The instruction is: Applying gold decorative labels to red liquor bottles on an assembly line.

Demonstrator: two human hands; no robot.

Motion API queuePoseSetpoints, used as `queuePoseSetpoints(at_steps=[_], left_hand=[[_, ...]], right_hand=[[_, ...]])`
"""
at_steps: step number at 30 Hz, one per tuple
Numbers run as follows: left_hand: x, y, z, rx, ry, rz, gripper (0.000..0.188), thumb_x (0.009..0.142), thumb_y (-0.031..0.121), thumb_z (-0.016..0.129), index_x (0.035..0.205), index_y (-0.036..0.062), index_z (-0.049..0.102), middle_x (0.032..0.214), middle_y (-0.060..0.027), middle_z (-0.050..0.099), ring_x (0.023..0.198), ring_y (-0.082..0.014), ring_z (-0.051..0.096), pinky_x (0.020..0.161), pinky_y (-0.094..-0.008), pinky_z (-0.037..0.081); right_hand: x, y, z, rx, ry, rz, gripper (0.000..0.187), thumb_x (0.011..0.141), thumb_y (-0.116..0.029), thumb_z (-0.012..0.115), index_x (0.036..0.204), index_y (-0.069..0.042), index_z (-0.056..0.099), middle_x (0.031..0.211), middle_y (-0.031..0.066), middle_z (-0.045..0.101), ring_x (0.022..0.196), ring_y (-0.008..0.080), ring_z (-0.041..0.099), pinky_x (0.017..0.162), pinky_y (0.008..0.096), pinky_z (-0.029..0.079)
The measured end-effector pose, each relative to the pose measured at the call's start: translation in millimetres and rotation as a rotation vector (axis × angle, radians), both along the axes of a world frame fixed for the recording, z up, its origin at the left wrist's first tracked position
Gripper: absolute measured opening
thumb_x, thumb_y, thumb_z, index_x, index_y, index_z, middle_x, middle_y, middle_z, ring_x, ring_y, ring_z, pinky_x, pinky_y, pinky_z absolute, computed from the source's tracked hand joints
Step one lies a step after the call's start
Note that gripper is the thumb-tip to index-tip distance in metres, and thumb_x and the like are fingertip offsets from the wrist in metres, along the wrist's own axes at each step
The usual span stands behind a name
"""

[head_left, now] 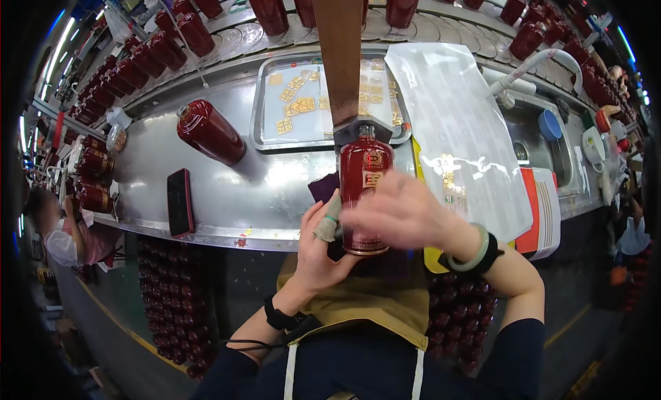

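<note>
A dark red glass bottle [358,166] with gold lettering lies in front of me, its neck against the foot of a brown upright post [337,49]. My left hand [318,255] grips the bottle's lower left side, thumb near its base; one finger wears a pale fabric cover with a green band. Over the bottle's right side is my right hand [406,211], its fingers smeared by motion. A dark purple cloth [323,188] shows beside the bottle. Behind the post, a metal tray [259,118] carries several gold decal pieces [301,106].
Another red bottle [210,131] stands on the steel bench [155,142], near a phone [180,202]. White sheeting [461,111] covers the right side, beside a sink [561,159] with a blue bowl [549,124]. More bottles line the conveyor [234,38]. A person [76,238] sits far left.
</note>
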State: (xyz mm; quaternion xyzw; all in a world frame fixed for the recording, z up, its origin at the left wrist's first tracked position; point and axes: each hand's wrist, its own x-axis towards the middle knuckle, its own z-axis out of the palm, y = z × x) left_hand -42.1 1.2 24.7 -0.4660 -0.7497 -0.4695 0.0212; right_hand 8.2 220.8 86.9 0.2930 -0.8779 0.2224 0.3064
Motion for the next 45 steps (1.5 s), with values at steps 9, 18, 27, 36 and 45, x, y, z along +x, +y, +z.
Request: queuePoseSetpoints(at_steps=[9,18,27,36,45], left_hand=[[-2,3,-5,0.025,-0.014,-0.006,0.088,0.073,0.017,0.092,0.147,-0.0062,0.052,0.15,-0.0252,0.056,0.137,-0.0364,0.056,0.116,-0.0496,0.037],[6,6,5,0.02,0.073,0.083,0.083,0.067,0.015,0.092,0.141,-0.002,0.06,0.151,-0.0232,0.053,0.131,-0.0402,0.055,0.11,-0.0501,0.043],[14,7,19,-0.201,0.335,0.105,0.064,0.076,0.01,0.083,0.137,0.0062,0.066,0.15,-0.0253,0.048,0.133,-0.0408,0.054,0.109,-0.0532,0.047],[18,11,13,-0.255,0.411,0.136,0.057,0.087,0.015,0.075,0.143,0.0225,0.065,0.149,-0.0302,0.047,0.132,-0.0408,0.055,0.11,-0.0536,0.046],[16,9,-1,-0.017,0.268,0.083,0.059,0.076,0.003,0.08,0.134,0.0106,0.072,0.147,-0.0338,0.051,0.126,-0.0456,0.06,0.105,-0.0527,0.051]], right_hand=[[38,-12,-29,-0.04,0.152,-0.147,0.025,0.078,-0.015,0.074,0.103,-0.02,0.077,0.099,-0.0077,0.068,0.076,0.0126,0.054,0.073,0.0316,0.046],[41,-2,9,-0.248,0.013,-0.583,0.032,0.077,0.0,0.082,0.107,-0.007,0.075,0.093,0.0042,0.072,0.085,0.0262,0.065,0.075,0.0382,0.049],[45,3,12,-0.702,-0.08,-0.711,0.023,0.1,-0.009,0.071,0.121,0.001,0.068,0.106,0.0098,0.069,0.087,0.0142,0.066,0.078,0.0266,0.053],[40,-6,1,-0.851,-0.174,-0.681,0.03,0.103,-0.003,0.062,0.133,0.001,0.062,0.112,0.0099,0.07,0.1,0.0147,0.066,0.091,0.028,0.051],[52,-10,-1,-0.661,-0.172,-0.653,0.029,0.093,0.004,0.073,0.121,0.0,0.069,0.107,0.0113,0.072,0.093,0.0199,0.069,0.086,0.0306,0.054]])
